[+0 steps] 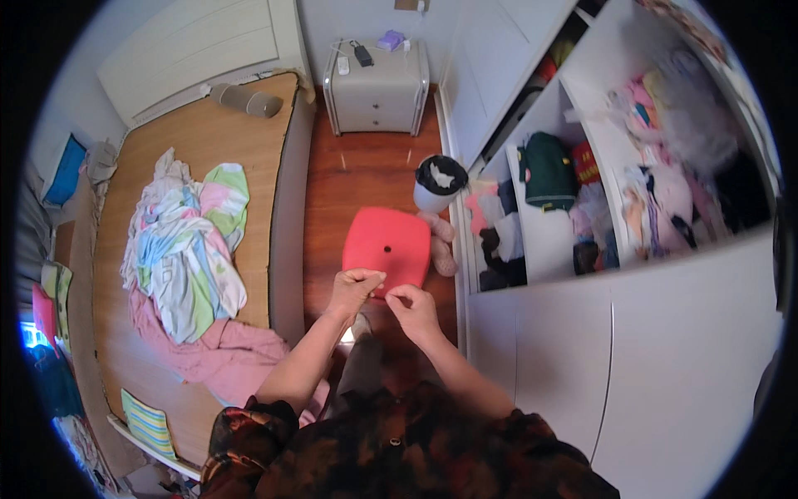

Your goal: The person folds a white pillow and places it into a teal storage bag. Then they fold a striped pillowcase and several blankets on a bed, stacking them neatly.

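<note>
My left hand point(356, 290) and my right hand point(411, 309) are raised in front of me, a small gap between their fingertips. On each, the thumb and forefinger are pinched together; anything thin held there is too small to make out. Below them a red plastic stool point(388, 231) with a dark hole in its seat stands on the wooden floor point(327, 181). Pink slippers point(442, 243) lie at the stool's right side. Behind these is a white waste bin point(434, 196) with a black liner and a crumpled white tissue.
To the left, a bed base point(255, 143) carries crumpled bedding point(187, 243), a pink cloth point(230, 349) and a grey-brown bolster point(246, 100). A nightstand point(374, 93) stands at the far wall. Open wardrobe shelves point(548, 234) on the right hold a dark green bag point(548, 171) and clothes.
</note>
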`<state>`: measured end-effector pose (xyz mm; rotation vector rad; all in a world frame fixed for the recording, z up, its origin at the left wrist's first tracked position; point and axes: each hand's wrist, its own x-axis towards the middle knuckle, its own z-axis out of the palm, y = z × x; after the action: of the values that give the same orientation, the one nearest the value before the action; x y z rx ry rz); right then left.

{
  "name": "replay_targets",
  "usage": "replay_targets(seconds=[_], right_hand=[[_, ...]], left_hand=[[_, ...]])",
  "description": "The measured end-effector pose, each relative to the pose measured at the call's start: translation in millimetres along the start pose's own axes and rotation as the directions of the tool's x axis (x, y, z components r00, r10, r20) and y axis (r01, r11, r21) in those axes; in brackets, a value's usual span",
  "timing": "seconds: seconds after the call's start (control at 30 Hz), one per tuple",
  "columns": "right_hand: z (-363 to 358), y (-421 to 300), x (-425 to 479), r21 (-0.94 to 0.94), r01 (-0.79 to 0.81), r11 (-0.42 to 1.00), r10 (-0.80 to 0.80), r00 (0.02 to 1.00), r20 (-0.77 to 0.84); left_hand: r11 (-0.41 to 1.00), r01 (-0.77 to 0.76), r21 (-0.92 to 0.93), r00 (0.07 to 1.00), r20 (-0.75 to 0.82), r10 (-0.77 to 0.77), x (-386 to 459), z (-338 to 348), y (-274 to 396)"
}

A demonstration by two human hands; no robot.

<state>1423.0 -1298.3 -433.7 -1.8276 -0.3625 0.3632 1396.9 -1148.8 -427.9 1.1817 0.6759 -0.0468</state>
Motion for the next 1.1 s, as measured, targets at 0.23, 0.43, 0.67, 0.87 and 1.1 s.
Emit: replay_targets(seconds=[0.23, 0.43, 0.67, 0.87, 1.1], right_hand=[[-39.0, 57.7, 116.3, 0.181, -0.206, 0.962, 0.239, 0.953, -0.184], [-59.6, 175.2, 213.5, 0.181, -0.214, 0.960, 0.260, 0.923, -0.283], [-68.1, 263.4, 273.8, 0.293, -0.299, 0.908, 0.378, 0.888, -0.263], [-79.0, 324.5, 281.2, 0.299, -0.421, 0.856, 0.499, 0.823, -0.270], [-89.9, 310.9, 316.1, 0.345, -0.414, 0.843, 0.509, 0.822, -0.256]], left_hand=[[0.984, -0.085, 0.157, 0.996, 0.049, 0.079, 174.5, 42.3, 44.2], [0.798, -0.378, 0.470, 0.923, 0.121, 0.365, 326.4, 93.2, 16.8], [0.375, -0.590, 0.715, 0.665, 0.167, 0.728, 510.7, 156.7, -75.1], [0.220, -0.383, 0.897, 0.897, 0.305, 0.319, 576.7, 183.8, -121.0], [-0.053, -0.526, 0.849, 0.593, 0.410, 0.693, 569.6, 169.3, -138.8]])
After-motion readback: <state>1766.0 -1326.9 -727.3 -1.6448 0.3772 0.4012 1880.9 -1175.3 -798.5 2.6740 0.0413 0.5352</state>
